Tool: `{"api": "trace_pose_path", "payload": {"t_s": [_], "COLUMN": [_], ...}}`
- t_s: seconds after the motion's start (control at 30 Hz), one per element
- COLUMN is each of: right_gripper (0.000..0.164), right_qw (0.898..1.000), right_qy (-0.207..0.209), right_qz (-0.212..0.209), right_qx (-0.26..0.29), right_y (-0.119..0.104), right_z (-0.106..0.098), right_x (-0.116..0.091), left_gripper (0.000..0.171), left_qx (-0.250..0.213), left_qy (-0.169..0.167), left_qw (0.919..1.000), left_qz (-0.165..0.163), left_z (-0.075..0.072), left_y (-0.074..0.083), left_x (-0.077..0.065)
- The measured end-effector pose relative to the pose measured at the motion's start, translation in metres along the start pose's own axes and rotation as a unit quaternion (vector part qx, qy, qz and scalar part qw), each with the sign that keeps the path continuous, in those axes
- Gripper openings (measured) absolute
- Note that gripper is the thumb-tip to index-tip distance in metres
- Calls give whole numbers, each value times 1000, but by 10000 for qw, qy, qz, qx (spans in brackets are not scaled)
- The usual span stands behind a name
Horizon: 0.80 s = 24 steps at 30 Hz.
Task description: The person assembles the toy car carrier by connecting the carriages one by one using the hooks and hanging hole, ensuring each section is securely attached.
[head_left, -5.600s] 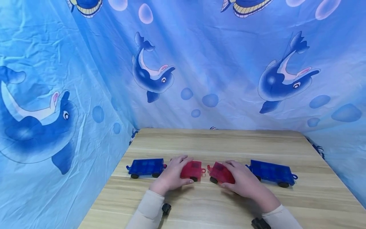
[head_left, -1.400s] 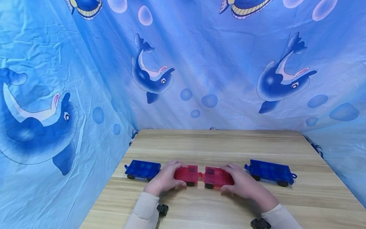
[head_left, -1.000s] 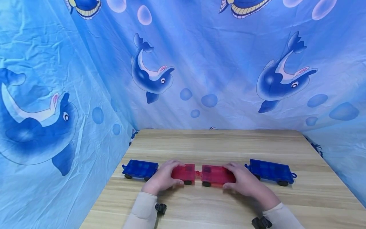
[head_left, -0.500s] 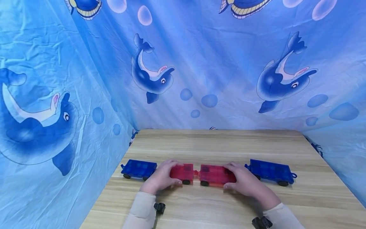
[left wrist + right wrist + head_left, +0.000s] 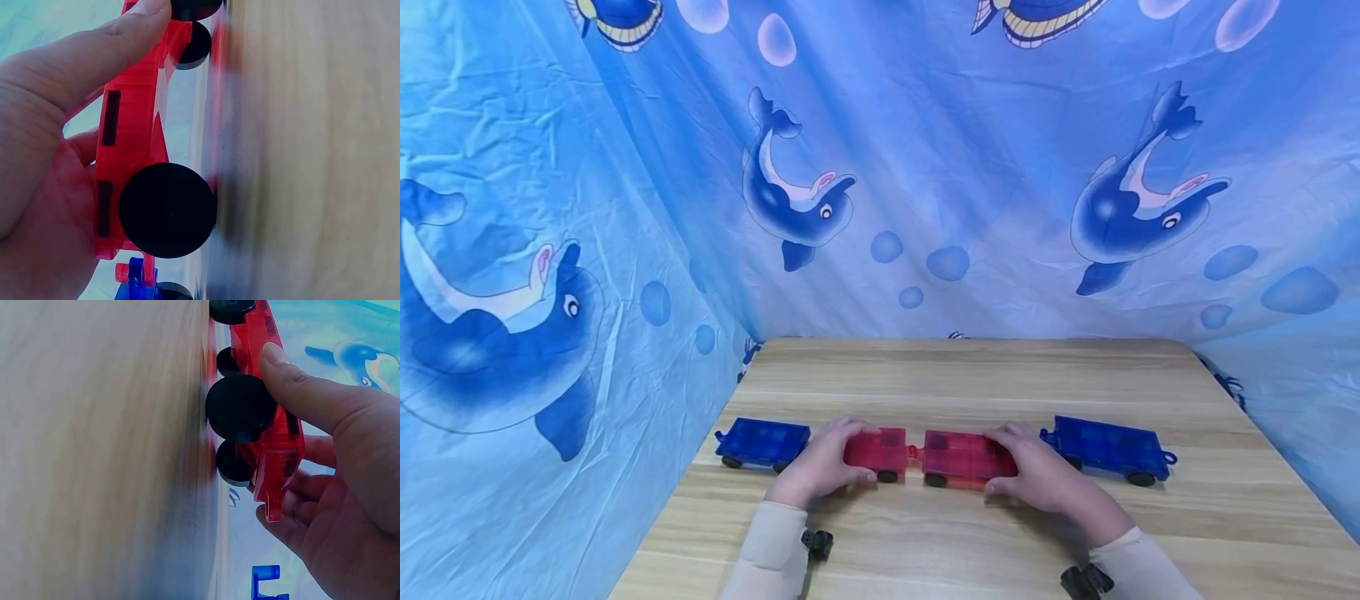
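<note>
My left hand (image 5: 820, 465) grips the left red toy train car (image 5: 886, 448), thumb along its near side. My right hand (image 5: 1047, 473) holds the right red toy train car (image 5: 957, 455) in the same way. Between the two red cars their small couplings (image 5: 913, 452) meet, and the cars stand in line. Beyond my left hand is a blue toy train car (image 5: 765, 442); in the left wrist view its blue hook (image 5: 135, 278) overlaps a red peg at the red car's end. In the right wrist view, the right red car's end loop (image 5: 273, 506) hangs free, apart from a blue hook (image 5: 265, 575).
A second blue toy train car (image 5: 1105, 444) stands right of my right hand, its ring end outward. The wooden table (image 5: 970, 375) ends at a blue dolphin-print cloth (image 5: 880, 167) behind and at both sides. Small black cameras (image 5: 817, 544) sit on both wrists.
The red cars stood apart, the right one angled; their couplings now meet in line. Both red cars and the left blue car have shifted left. The right blue car stays put.
</note>
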State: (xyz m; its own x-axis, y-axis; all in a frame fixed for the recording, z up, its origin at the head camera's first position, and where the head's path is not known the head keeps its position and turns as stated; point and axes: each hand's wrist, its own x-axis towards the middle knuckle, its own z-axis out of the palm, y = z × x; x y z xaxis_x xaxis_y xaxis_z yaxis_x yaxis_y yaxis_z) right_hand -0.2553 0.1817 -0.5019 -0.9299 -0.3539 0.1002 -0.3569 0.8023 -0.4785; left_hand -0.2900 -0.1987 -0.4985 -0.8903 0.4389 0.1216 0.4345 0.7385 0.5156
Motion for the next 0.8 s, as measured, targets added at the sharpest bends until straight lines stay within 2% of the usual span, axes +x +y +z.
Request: {"api": "trace_pose_path", "payload": {"t_s": [0.13,0.27,0.4,0.57,0.7,0.8], "right_gripper": [84,86,91,88,81,80], "right_qw": [10000,9998,9999,9997,9986,9975], "right_qy": [-39,-2,12,91,412,644], "right_qz": [16,-143,-168,-163,-253,-208], "right_qx": [-40,-105,-9,178,217,176], "right_y": [-3,-4,-2,7,22,36], "right_z": [-1,2,0,-15,-29,-40], "right_x": [2,3,-1,-10,-18,-24], "left_gripper": [67,69,75,78,78,80], "left_qx": [30,143,245,215,181,113], "left_qy": [14,8,-26,-122,-254,-408], "left_qw": [10000,9999,9997,9991,9973,9963], "left_qz": [-20,-2,69,357,663,748], "left_z": [-2,-4,-4,1,6,9], "left_y": [0,2,9,30,50,64], "left_x": [0,-2,-1,6,15,21]}}
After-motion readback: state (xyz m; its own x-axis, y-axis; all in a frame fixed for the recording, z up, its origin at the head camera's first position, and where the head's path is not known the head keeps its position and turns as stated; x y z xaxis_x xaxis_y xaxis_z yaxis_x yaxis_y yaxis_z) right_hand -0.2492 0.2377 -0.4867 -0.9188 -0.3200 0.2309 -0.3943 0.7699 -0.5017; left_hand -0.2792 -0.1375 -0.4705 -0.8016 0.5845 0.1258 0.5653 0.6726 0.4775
